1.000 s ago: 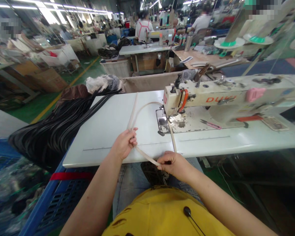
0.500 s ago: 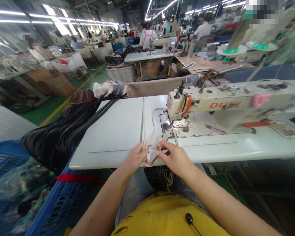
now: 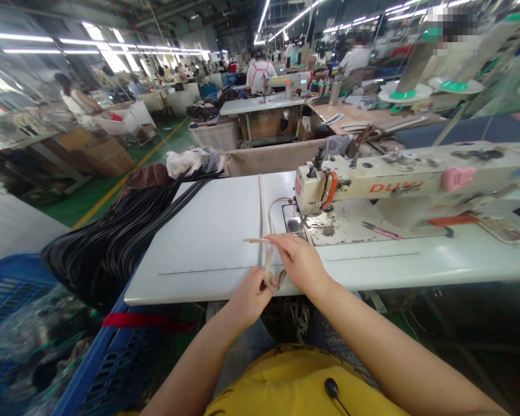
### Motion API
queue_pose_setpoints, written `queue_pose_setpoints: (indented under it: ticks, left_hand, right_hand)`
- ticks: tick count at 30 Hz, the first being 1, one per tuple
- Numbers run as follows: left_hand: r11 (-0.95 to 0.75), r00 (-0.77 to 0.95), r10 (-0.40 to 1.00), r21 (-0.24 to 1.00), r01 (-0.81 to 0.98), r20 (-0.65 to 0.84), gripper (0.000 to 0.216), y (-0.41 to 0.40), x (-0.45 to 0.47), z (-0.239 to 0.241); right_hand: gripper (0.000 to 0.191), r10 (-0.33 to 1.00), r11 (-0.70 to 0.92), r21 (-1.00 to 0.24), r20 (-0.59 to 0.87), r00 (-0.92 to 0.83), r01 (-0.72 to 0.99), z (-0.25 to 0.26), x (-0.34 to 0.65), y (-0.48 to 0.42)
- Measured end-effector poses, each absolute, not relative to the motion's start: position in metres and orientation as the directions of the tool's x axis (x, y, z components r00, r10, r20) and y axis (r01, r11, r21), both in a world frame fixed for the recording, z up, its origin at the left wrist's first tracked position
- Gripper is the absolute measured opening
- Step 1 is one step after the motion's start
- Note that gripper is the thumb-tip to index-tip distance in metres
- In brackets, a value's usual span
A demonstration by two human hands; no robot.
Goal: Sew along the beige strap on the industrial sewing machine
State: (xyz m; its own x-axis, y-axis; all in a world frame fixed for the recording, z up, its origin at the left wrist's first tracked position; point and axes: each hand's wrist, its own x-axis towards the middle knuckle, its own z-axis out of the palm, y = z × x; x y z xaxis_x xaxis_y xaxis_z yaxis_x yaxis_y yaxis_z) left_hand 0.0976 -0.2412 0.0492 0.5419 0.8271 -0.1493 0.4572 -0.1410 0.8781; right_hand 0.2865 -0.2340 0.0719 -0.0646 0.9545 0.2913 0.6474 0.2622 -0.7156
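In the foreground, a person in a yellow shirt point(image 3: 299, 384) works at the near edge of a white table point(image 3: 199, 231). A small black microphone point(image 3: 330, 387) hangs on the shirt. The left hand point(image 3: 253, 297), low at the table's edge, pinches a pale, narrow strip point(image 3: 262, 205) between thumb and index finger; the other fingers are curled in. The right hand point(image 3: 301, 260), slightly higher and just beside it, pinches a length of the same strip, whose tip projects leftward past the fingertips. The strip lies over the table in front of the machine, one stretch running back to the far edge and another curving toward the needle area.

To the left of the table stands a blue basket point(image 3: 95, 370) with a red band point(image 3: 143, 319); above it hangs a thick bundle of black straps point(image 3: 95, 242).

On the table's right side, a sewing machine point(image 3: 394, 188) bears a pink clip point(image 3: 455, 178); pink-handled snips point(image 3: 381, 230) lie on its bed.

Farther back, a co-worker in white point(image 3: 260, 75) sits behind a second table point(image 3: 264, 106), under rows of ceiling lights.
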Motion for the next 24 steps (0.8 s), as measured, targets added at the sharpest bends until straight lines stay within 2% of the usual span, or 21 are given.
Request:
queue_pose_setpoints:
  ticks: [2, 5, 8, 11, 15, 20, 24]
  left_hand:
    - [-0.289, 0.588, 0.806, 0.825, 0.486, -0.064, 0.009, -0.243, 0.096, 0.051]
    - [-0.389, 0.609, 0.793, 0.749, 0.537, -0.024, 0.013, -0.247, 0.094, 0.058]
    - [-0.401, 0.549, 0.836, 0.668, 0.627, -0.013, 0.017, -0.249, 0.092, 0.062]
    - [-0.388, 0.441, 0.893, 0.649, 0.654, 0.089, 0.021, -0.248, 0.089, 0.059]
    - [-0.354, 0.321, 0.928, 0.723, 0.593, 0.191, 0.023, -0.243, 0.084, 0.053]
    - [-0.279, 0.259, 0.951, 0.828, 0.487, 0.168, 0.026, -0.239, 0.081, 0.056]
    - [-0.206, 0.249, 0.966, 0.788, 0.58, 0.07, 0.025, -0.236, 0.076, 0.059]
  right_hand:
    - [0.043, 0.921, 0.368, -0.55, 0.328, -0.212, 0.75, 0.074, 0.289, -0.232]
    - [0.032, 0.88, 0.466, -0.324, 0.264, -0.394, 0.823, 0.078, 0.292, -0.23]
    - [0.022, 0.868, 0.492, -0.221, 0.202, -0.454, 0.842, 0.079, 0.296, -0.229]
    - [0.022, 0.885, 0.459, -0.225, 0.206, -0.418, 0.86, 0.077, 0.302, -0.228]
    - [0.02, 0.891, 0.446, -0.274, 0.225, -0.394, 0.852, 0.074, 0.309, -0.228]
    - [0.023, 0.832, 0.553, -0.439, 0.249, -0.496, 0.708, 0.074, 0.309, -0.228]
    - [0.023, 0.806, 0.584, -0.468, 0.242, -0.539, 0.663, 0.075, 0.305, -0.23]
